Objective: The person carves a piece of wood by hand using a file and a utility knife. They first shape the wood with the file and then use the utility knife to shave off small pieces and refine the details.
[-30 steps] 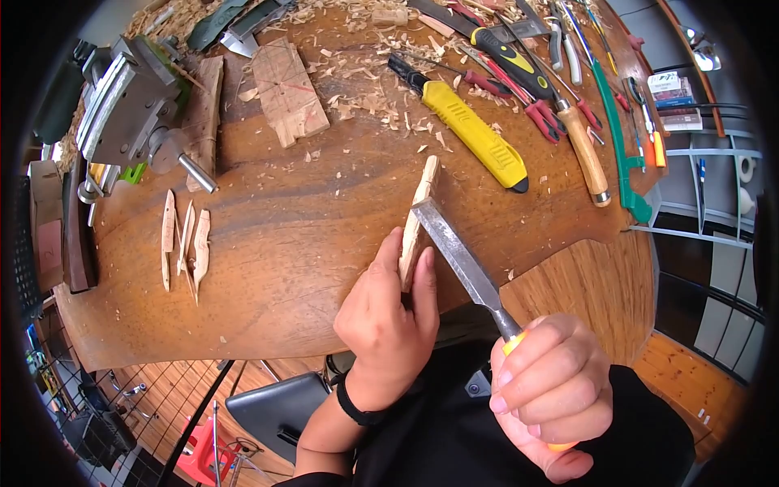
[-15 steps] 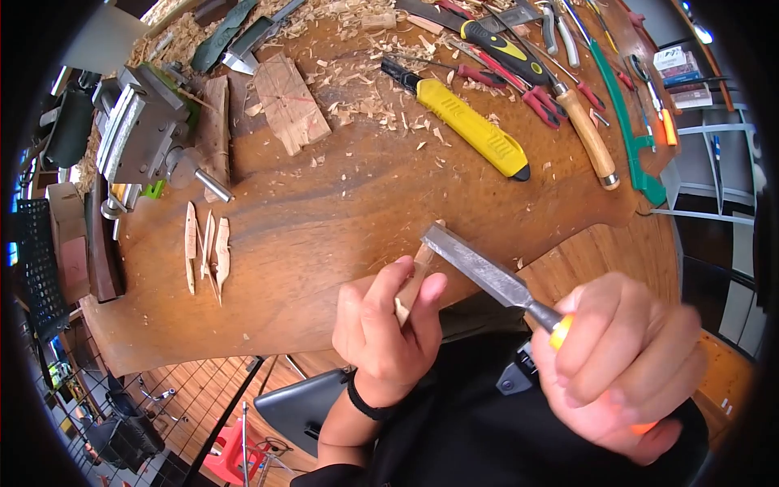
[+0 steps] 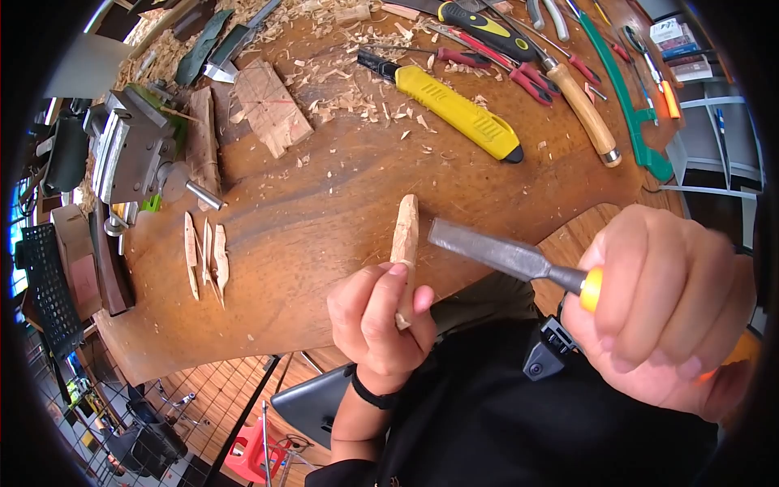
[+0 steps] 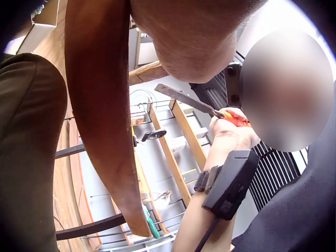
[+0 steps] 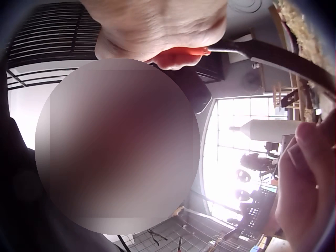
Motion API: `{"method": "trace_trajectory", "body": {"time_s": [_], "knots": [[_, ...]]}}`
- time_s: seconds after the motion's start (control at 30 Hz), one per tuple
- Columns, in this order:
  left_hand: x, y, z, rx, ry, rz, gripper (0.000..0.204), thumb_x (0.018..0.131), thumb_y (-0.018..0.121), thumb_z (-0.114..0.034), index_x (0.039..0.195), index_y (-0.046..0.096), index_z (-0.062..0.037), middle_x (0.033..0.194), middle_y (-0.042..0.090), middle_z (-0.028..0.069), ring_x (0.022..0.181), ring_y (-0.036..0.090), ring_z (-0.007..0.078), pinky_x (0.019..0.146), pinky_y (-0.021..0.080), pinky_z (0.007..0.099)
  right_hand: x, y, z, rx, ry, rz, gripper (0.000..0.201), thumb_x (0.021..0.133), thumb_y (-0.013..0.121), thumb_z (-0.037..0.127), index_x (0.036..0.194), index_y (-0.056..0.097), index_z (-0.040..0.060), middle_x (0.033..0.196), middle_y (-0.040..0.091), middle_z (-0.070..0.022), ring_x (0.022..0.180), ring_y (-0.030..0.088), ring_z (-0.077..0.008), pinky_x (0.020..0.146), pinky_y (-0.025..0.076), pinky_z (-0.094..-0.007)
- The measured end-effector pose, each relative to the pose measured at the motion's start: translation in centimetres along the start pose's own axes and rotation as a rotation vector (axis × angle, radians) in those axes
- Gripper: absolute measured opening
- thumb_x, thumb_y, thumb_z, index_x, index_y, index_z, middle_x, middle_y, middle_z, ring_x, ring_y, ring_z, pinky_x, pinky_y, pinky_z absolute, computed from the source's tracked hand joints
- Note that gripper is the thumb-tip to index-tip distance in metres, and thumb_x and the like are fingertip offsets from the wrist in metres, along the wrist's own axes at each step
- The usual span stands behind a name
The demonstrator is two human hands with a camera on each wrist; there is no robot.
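- One chunky metal vise (image 3: 134, 154) at far left, hogging that side of the bench (image 3: 308, 203).
- At least three skinny, pointy wood slivers (image 3: 219, 258) near it.
- One flat, pencil-lined board (image 3: 270, 105), curly shavings around it.
- Left hand (image 3: 380, 316) pinches the one wood piece (image 3: 406, 231) by its lower part; it's narrow, faceted, round-tipped, angled up over the bench.
- One ribbed yellow cutter (image 3: 458, 112) lying beyond the piece.
- One chisel (image 3: 495, 250), flat steel blade, tip just beside the piece, not touching.
- One smooth wooden handle (image 3: 584, 114), then one green tool (image 3: 625, 97).
- Right hand (image 3: 669, 300) has fingers wrapped round the chisel's yellow-orange grip.
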State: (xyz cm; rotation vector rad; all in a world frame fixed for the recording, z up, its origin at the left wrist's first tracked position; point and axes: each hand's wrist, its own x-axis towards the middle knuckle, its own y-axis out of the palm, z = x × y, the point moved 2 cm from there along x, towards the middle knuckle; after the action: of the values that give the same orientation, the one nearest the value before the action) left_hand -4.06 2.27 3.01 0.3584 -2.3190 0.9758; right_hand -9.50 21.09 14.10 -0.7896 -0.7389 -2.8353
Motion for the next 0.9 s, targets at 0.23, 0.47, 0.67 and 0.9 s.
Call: {"method": "trace_trajectory", "body": {"time_s": [0.23, 0.47, 0.67, 0.9], "knots": [[-0.4, 0.4, -0.3, 0.041, 0.030, 0.004, 0.042, 0.085, 0.086, -0.017, 0.119, 0.067, -0.0016, 0.087, 0.063, 0.0066, 0.070, 0.059, 0.0211, 0.058, 0.048, 0.0316, -1.8, 2.8, -0.3, -0.042, 0.053, -0.337, 0.029, 0.096, 0.071, 0.031, 0.085, 0.050, 0.0139, 0.071, 0.053, 0.0028, 0.058, 0.056, -0.0094, 0.060, 0.047, -0.0213], [-0.4, 1.2, -0.4, 0.054, -0.054, -0.031, 0.039, 0.079, 0.089, -0.008, 0.110, 0.068, 0.0005, 0.073, 0.062, 0.0054, 0.056, 0.056, 0.0182, 0.047, 0.043, 0.0290, -2.2, 3.7, -1.1, -0.187, -0.036, -0.076, 0.037, 0.101, 0.064, 0.041, 0.079, 0.051, 0.0133, 0.066, 0.055, 0.0021, 0.057, 0.058, -0.0103, 0.057, 0.049, -0.0231], [-1.4, 2.4, -0.1, 0.020, -0.257, 0.042, 0.036, 0.088, 0.080, -0.006, 0.118, 0.066, 0.0076, 0.074, 0.065, 0.0130, 0.055, 0.061, 0.0243, 0.051, 0.049, 0.0340, -4.0, 3.7, -2.1, -0.177, -0.129, -0.005, 0.042, 0.101, 0.061, 0.043, 0.079, 0.051, 0.0090, 0.073, 0.053, -0.0036, 0.061, 0.058, -0.0160, 0.053, 0.047, -0.0281], [-0.8, 2.4, -0.6, 0.110, -0.297, 0.123, 0.038, 0.091, 0.076, -0.010, 0.122, 0.067, 0.0086, 0.072, 0.070, 0.0134, 0.054, 0.066, 0.0232, 0.051, 0.051, 0.0335, -6.2, 3.4, -2.8, -0.108, -0.274, 0.297, 0.038, 0.101, 0.062, 0.036, 0.079, 0.055, 0.0055, 0.083, 0.054, -0.0063, 0.069, 0.061, -0.0224, 0.062, 0.061, -0.0392]]}}
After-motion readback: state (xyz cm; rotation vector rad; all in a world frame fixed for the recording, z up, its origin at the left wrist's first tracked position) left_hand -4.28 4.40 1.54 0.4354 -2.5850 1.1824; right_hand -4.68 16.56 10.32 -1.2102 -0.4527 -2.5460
